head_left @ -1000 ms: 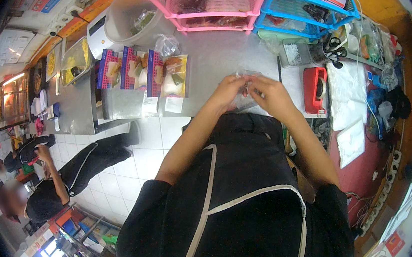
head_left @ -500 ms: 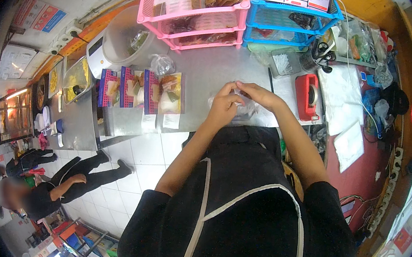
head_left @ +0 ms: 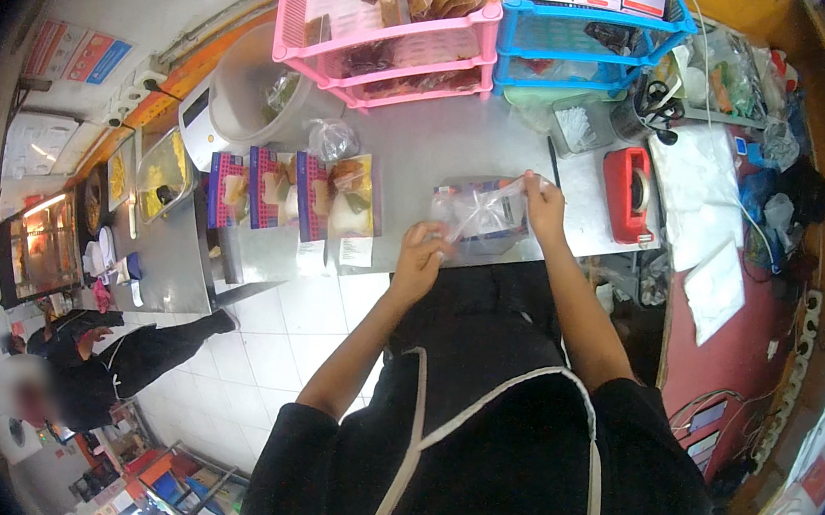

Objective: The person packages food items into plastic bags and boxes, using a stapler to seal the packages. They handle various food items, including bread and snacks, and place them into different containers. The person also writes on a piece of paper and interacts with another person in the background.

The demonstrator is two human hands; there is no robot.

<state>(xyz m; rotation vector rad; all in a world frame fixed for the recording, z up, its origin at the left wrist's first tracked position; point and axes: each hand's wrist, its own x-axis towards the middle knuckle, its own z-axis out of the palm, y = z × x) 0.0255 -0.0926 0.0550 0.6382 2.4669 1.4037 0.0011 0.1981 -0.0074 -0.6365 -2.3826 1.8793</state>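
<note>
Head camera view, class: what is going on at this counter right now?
A person in a black apron stands at a steel counter, holding a clear plastic bag stretched between both hands. The left hand grips its lower corner and the right hand its upper edge. Left of the bag lies a row of packaged snacks; a red tape dispenser sits to the right. Pink and blue baskets stand behind.

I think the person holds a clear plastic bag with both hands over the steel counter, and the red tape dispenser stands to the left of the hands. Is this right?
Not quite. The head view shows the red tape dispenser to the right of the hands, not the left. The rest holds: left hand and right hand hold the clear plastic bag over the steel counter.
</note>
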